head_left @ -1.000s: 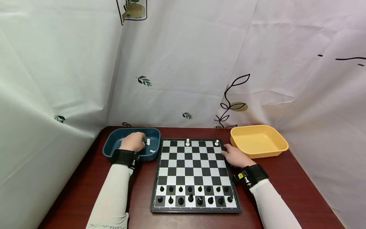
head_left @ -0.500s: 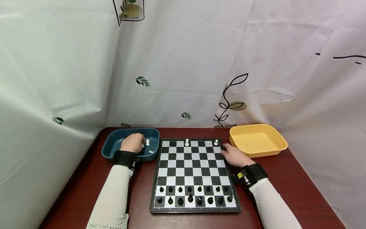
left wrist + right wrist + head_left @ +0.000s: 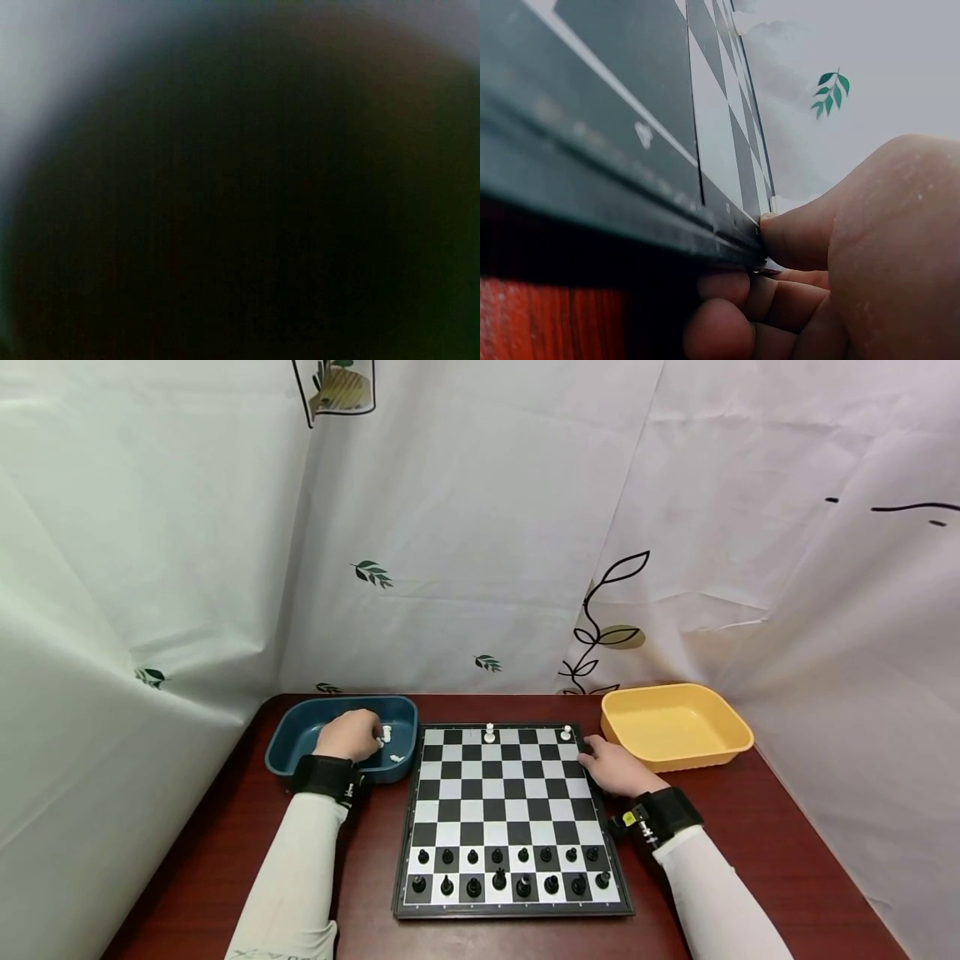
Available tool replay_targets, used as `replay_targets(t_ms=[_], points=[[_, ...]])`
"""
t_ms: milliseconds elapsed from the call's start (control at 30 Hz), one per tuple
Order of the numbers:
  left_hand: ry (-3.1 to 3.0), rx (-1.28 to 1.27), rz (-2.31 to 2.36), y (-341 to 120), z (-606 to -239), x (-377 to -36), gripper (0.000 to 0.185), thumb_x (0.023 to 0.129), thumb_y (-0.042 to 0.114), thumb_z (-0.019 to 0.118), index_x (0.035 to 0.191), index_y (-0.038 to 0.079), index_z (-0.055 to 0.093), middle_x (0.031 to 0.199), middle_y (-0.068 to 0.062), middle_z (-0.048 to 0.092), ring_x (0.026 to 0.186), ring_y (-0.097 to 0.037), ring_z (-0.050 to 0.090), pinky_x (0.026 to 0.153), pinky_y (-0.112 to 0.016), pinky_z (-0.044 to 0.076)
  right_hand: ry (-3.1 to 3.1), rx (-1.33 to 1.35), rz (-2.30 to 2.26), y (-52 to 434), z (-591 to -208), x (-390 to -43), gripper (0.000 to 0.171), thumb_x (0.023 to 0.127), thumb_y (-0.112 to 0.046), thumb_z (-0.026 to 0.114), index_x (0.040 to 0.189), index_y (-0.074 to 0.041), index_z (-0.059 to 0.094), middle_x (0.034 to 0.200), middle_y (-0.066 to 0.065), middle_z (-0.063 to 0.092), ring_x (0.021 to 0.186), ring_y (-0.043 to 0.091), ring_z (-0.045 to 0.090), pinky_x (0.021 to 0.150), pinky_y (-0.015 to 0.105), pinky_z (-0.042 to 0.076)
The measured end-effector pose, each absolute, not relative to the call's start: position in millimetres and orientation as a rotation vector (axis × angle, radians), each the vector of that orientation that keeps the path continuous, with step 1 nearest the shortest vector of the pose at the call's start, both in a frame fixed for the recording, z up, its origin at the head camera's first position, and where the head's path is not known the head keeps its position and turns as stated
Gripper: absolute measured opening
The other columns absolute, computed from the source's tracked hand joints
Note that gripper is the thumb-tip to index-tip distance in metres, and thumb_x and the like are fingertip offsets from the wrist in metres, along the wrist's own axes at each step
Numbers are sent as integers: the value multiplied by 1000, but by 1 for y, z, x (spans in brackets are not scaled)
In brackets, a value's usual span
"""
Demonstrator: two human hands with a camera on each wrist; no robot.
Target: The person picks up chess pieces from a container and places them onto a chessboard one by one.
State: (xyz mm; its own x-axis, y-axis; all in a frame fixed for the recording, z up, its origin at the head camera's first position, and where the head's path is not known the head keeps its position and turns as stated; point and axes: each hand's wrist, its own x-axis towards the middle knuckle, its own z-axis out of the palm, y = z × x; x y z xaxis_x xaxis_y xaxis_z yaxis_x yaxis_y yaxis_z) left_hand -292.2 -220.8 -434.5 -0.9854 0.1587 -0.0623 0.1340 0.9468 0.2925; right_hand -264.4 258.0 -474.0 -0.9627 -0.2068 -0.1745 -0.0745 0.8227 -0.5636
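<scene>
Almost nothing moved vs 1 s back: both hands hold position, camera drifted slightly. Left hand sits inside the blue tray at 10 o'clock of the chessboard, fingers curled over the loose white pieces; can't tell whether it's actually pinching one, and the left wrist view is dark. Right hand is at the board's 2 o'clock edge, fingers curled round the rim, thumb on top, bracing it. Two white pieces stand on the far rank, black pieces fill the near two ranks. Yellow tray at 2 o'clock. Risk: sleeve or wrist strap sweeping over the board topples the standing pieces; board slides if the right hand lets go
</scene>
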Motion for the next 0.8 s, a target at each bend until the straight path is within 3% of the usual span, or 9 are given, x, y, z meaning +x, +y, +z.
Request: replay_targets(t_ms=[367,800], points=[[3043,259,487,-220,-432,-293,8,100,11,82,102,8,89,100,-9,82,76,-21,67,73,-46,59,2774,-203,-845,257,-473,-264,54,116,-21,54,156,14,44,101,17,69,60,24,62,56,40,53],[3132,334,538,-217,-427,-292,15,105,9,75,112,3,87,112,-16,82,95,-31,76,87,-54,63,2781,-214,-837,258,-474,-265,54,116,-21,55,156,14,45,102,17,69,61,23,63,57,39,54]])
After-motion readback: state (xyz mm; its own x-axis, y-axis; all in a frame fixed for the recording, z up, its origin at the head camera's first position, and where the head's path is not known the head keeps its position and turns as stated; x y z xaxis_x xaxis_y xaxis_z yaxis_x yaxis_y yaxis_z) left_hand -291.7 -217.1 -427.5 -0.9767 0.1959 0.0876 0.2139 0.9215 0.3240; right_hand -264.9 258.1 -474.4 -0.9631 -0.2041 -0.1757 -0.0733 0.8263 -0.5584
